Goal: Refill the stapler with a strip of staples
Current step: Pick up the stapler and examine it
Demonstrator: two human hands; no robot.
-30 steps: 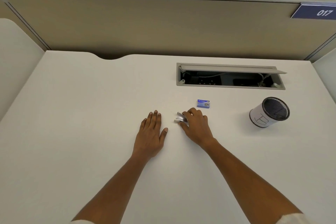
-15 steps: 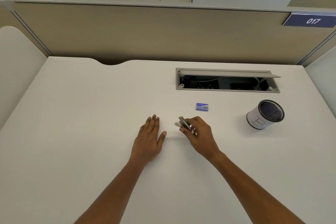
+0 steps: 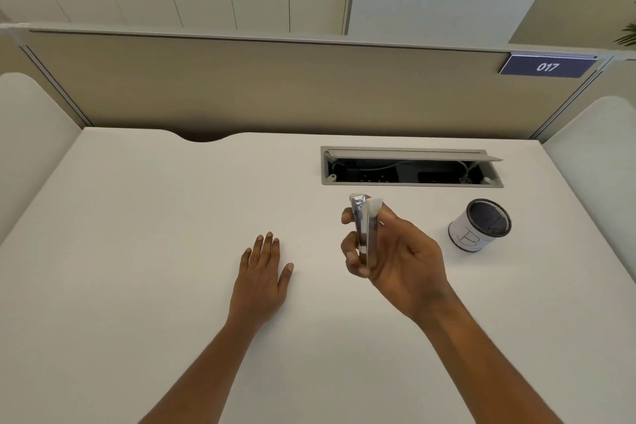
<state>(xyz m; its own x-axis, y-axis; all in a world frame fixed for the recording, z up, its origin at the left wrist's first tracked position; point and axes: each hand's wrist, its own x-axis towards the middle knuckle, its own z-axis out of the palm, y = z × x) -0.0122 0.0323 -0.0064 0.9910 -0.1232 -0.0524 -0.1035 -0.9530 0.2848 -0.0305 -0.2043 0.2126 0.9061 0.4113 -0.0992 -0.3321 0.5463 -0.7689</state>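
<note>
My right hand (image 3: 395, 251) holds a small silver and white stapler (image 3: 364, 227) above the white desk (image 3: 137, 251), standing nearly upright with its metal head at the top. The fingers wrap its left side and the thumb lies behind it. My left hand (image 3: 263, 280) lies flat on the desk, palm down and fingers spread, to the left of the stapler. The blue staple box seen before is hidden behind my right hand and the stapler.
An open cable tray (image 3: 411, 169) is sunk into the desk behind my right hand. A white mesh pen cup (image 3: 480, 231) stands to the right. A beige partition with a blue sign reading 017 (image 3: 547, 66) closes the back edge.
My right hand has lifted the stapler off the desk and turned it upright, and it now covers the blue staple box. My left hand stays flat. The camera has tilted up.
</note>
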